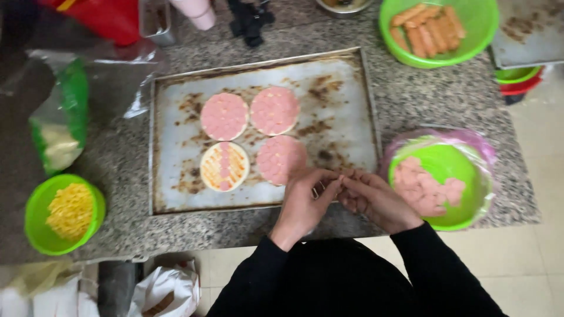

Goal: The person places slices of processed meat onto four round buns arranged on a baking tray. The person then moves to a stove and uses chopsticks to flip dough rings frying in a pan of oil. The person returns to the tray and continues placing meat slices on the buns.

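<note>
Both hands meet at the lower centre of the frame, just off the near right corner of the baking tray (352,88). The left hand (302,202) and right hand (376,202) have their fingertips pinched together, seemingly on something small between them, though what it is I cannot tell. Four round bases sit on the tray: three fully covered in pink sausage slices (275,110), while the lower-left base (224,167) carries only a single strip down its middle. More slices wait in the green bowl (470,170) at right, just beside the right hand. By my reading, the topping stage is under way, the hands probably separating slices. The next move calls for a reach leftward across the tray to that half-dressed base, laying slices flat and edge to edge. Whole sausages (426,26) sit upper right, a bowl of corn (70,210) lower left
</note>
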